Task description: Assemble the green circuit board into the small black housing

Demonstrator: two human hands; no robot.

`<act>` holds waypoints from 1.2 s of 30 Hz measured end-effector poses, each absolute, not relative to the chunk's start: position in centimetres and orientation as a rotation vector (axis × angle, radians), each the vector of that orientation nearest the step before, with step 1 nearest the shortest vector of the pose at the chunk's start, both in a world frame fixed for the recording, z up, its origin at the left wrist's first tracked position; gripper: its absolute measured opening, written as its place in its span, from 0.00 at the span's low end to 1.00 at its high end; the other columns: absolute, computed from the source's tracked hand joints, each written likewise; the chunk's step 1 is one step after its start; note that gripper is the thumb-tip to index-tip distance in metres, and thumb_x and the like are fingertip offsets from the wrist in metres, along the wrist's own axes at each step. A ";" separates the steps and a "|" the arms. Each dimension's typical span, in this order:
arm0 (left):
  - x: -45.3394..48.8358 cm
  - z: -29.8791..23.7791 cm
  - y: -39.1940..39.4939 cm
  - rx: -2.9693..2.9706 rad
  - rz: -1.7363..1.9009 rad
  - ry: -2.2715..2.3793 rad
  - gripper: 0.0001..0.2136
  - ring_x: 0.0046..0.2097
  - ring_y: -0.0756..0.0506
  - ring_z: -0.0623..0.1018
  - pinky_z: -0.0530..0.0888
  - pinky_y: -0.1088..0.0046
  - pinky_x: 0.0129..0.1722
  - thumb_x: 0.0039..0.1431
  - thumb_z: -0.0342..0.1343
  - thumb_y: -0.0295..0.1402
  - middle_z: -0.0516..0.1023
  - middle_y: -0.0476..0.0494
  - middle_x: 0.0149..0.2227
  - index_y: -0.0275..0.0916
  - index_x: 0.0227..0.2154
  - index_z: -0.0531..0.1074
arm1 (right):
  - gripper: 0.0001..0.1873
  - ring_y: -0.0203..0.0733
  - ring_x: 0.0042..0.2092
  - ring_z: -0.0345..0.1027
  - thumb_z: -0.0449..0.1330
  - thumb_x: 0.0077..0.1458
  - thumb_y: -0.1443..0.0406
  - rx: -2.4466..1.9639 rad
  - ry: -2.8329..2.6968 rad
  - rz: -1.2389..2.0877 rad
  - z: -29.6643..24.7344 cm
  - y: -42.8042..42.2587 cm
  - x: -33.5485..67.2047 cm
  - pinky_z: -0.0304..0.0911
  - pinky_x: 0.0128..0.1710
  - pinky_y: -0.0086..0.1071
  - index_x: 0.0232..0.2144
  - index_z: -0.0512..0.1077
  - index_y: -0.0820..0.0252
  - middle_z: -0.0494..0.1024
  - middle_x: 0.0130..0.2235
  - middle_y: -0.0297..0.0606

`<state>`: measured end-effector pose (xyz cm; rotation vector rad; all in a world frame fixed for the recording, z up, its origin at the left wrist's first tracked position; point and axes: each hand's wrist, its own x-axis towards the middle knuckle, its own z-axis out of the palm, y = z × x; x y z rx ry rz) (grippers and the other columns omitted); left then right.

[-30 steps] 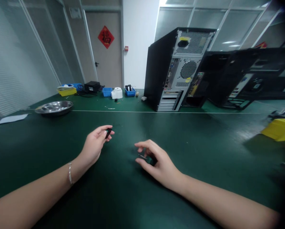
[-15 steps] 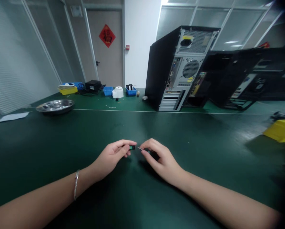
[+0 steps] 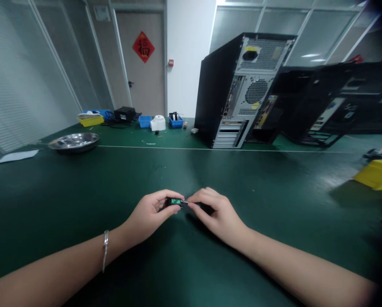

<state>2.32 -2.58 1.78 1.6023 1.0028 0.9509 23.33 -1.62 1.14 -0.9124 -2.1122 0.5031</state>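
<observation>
My left hand point(image 3: 151, 213) pinches a small black part with a green face point(image 3: 173, 201) between thumb and fingers, just above the green table mat point(image 3: 114, 187). My right hand point(image 3: 215, 213) is closed in a pinch on a thin metal pin point(image 3: 184, 203) whose tip touches the right end of the small part. Both hands meet at the middle of the mat, close to me. A thin bracelet sits on my left wrist.
A black computer tower point(image 3: 232, 89) stands at the back with its rear panel facing me, and an open case point(image 3: 325, 102) lies to its right. A steel bowl point(image 3: 73, 141) sits far left, blue bins point(image 3: 175, 123) and a white object at the back, a yellow bin point(image 3: 374, 174) at the right.
My left hand carried the small black part rightward and nearer to me. My right hand lifted the pin from the mat and brought it to the part.
</observation>
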 end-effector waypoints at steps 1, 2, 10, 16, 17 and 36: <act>2.3 1.8 -2.6 1.624 0.947 1.002 0.11 0.45 0.43 0.78 0.75 0.66 0.47 0.58 0.59 0.33 0.80 0.41 0.42 0.36 0.44 0.76 | 0.08 0.41 0.36 0.69 0.57 0.63 0.64 -0.916 -2.115 0.503 1.2 -1.6 23.3 0.66 0.39 0.37 0.36 0.77 0.56 0.79 0.34 0.38; 2.3 1.7 -2.6 1.645 0.944 1.001 0.11 0.45 0.43 0.78 0.75 0.66 0.47 0.59 0.59 0.32 0.80 0.40 0.43 0.36 0.44 0.76 | 0.08 0.41 0.36 0.69 0.57 0.63 0.65 -0.918 -2.116 0.504 1.2 -1.6 23.3 0.65 0.39 0.37 0.36 0.77 0.56 0.79 0.34 0.38; 2.0 1.8 -2.7 1.843 0.927 1.070 0.10 0.44 0.42 0.79 0.74 0.67 0.46 0.60 0.58 0.33 0.81 0.41 0.43 0.39 0.44 0.77 | 0.08 0.41 0.34 0.68 0.57 0.63 0.64 -0.914 -2.128 0.509 1.2 -1.7 23.3 0.64 0.36 0.36 0.36 0.78 0.55 0.79 0.33 0.37; 1.9 1.9 -2.8 1.960 0.945 1.091 0.10 0.44 0.42 0.79 0.74 0.67 0.48 0.61 0.57 0.33 0.81 0.42 0.43 0.41 0.43 0.78 | 0.08 0.41 0.34 0.68 0.57 0.62 0.65 -0.919 -2.129 0.540 1.3 -1.7 23.3 0.64 0.36 0.36 0.36 0.78 0.55 0.80 0.33 0.37; 1.9 1.9 -2.8 1.946 0.942 1.092 0.10 0.44 0.42 0.79 0.74 0.67 0.48 0.61 0.57 0.33 0.81 0.42 0.43 0.41 0.43 0.78 | 0.08 0.41 0.35 0.69 0.57 0.62 0.65 -0.919 -2.123 0.546 1.3 -1.7 23.3 0.64 0.37 0.36 0.36 0.78 0.55 0.80 0.33 0.37; 2.5 2.5 -2.7 1.453 0.928 0.978 0.12 0.37 0.47 0.80 0.78 0.71 0.42 0.52 0.64 0.27 0.83 0.43 0.36 0.34 0.41 0.79 | 0.08 0.39 0.34 0.68 0.58 0.62 0.66 -0.859 -2.074 0.643 1.3 -1.9 23.3 0.63 0.36 0.34 0.36 0.78 0.56 0.79 0.31 0.36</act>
